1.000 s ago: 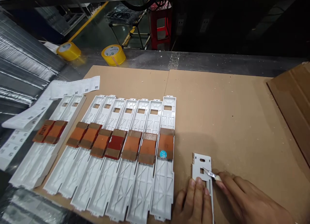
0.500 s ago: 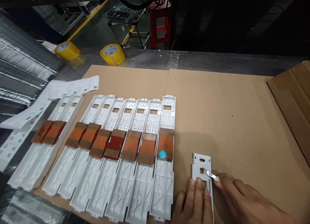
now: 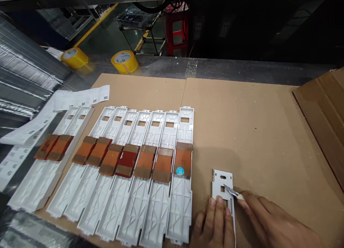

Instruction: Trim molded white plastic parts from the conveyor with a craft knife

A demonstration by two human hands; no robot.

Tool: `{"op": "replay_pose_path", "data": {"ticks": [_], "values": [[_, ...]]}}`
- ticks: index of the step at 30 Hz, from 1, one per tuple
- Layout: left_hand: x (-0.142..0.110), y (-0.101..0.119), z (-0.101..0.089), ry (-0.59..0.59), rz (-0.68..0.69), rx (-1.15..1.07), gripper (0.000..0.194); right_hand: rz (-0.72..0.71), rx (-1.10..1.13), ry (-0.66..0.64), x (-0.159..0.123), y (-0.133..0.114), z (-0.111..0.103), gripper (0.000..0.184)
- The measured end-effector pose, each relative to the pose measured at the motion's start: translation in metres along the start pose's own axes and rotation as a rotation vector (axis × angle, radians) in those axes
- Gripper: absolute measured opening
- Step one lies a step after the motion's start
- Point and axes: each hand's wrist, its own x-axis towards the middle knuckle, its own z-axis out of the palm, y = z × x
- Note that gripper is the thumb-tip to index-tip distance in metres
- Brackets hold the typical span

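Note:
A long white plastic part (image 3: pixel 222 181) lies on the brown cardboard sheet (image 3: pixel 258 133) near the bottom edge of the view. My left hand (image 3: pixel 215 224) rests flat on its lower half, fingers stretched out and pressing it down. My right hand (image 3: pixel 274 224) pinches a small knife (image 3: pixel 231 192), whose thin metal blade points at a small rectangular cut-out of the part. To the left, several identical white plastic parts (image 3: pixel 150 176) lie side by side in a row, each with an orange-brown pad (image 3: pixel 183 159) across its middle.
Two rolls of yellow tape (image 3: pixel 124 61) sit on the grey bench at the back. White label strips (image 3: pixel 80 97) lie at the left next to stacked grey metal profiles (image 3: pixel 24 72). A cardboard box (image 3: pixel 325 108) stands at the right edge. A red stool (image 3: pixel 176 26) is beyond the bench.
The view has shifted slightly; both hands and the knife stay on the same white part, with hardly any visible movement.

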Motion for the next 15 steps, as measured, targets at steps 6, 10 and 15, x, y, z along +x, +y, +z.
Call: {"op": "replay_pose_path", "data": {"ticks": [6,10,15], "values": [[0.0,-0.002,0.0,-0.01,0.013,-0.001,0.049,0.102,0.038,0.038,0.001,0.0,-0.001,0.034],[-0.006,0.003,0.006,0.059,-0.042,-0.058,0.036,0.15,0.098,0.06,0.001,0.003,-0.005,0.031],[-0.009,-0.007,-0.004,-0.113,0.015,-0.056,0.041,0.344,0.225,0.029,-0.029,0.023,-0.005,0.026]]}}
